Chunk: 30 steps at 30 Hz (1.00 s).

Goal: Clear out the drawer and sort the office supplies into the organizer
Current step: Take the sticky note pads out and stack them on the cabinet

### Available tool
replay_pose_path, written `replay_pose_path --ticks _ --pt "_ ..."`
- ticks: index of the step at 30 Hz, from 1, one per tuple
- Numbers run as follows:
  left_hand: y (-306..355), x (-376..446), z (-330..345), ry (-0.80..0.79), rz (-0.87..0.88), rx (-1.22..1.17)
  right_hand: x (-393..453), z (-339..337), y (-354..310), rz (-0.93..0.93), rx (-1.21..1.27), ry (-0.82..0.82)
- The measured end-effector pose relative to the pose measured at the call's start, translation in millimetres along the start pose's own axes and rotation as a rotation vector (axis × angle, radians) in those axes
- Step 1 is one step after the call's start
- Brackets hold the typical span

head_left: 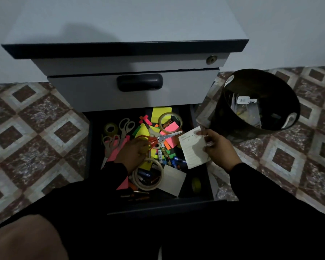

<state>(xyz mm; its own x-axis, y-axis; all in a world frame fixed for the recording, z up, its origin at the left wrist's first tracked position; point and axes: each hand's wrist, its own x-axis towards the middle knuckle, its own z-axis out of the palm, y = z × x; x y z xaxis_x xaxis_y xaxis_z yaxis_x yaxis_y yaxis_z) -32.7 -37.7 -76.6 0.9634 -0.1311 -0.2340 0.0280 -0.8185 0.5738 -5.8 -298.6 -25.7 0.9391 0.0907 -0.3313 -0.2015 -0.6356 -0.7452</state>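
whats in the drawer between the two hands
In the head view, between the left hand and right hand: the orange-handled scissors' blade, pink sticky notes and batteries; the right hand holds a white sticky-note pack.

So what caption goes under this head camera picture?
Left hand grips orange scissors in the drawer; right hand holds a sticky-note pack.

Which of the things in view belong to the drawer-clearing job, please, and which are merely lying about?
Job:
open dark drawer
orange-handled scissors in left hand
white sticky-note pack in right hand
beige tape roll
grey-handled scissors

Lying about:
black bin
closed grey upper drawer
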Motion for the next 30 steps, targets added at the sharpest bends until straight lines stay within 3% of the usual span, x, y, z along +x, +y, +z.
replay_pose_path --ticks 2,7,11,14,23,25,27,30 --pt "3 16 4 -0.03 0.034 0.008 2 -1 -2 -0.014 -0.004 0.002" --pt "7 45 12 -0.188 -0.076 0.298 3 0 -12 -0.062 -0.035 -0.033" --pt "-3 53 8 -0.28 -0.118 0.332 4 3 -17 -0.068 -0.026 -0.051" --pt "-12 52 -1 -0.223 -0.103 0.368 6 5 -21 -0.063 0.0 -0.066" --pt "-55 45 -40 -0.03 -0.407 0.33 12 12 -29 -0.04 0.147 -0.097" --pt "-52 42 -45 0.027 -0.357 0.424 13 15 -30 -0.043 0.137 -0.106" --pt "-43 38 -46 0.09 -0.198 0.492 14 18 -31 -0.051 0.113 -0.114" --pt "-31 29 -31 -0.133 -0.058 0.513 13 21 -32 -0.05 0.088 -0.131"
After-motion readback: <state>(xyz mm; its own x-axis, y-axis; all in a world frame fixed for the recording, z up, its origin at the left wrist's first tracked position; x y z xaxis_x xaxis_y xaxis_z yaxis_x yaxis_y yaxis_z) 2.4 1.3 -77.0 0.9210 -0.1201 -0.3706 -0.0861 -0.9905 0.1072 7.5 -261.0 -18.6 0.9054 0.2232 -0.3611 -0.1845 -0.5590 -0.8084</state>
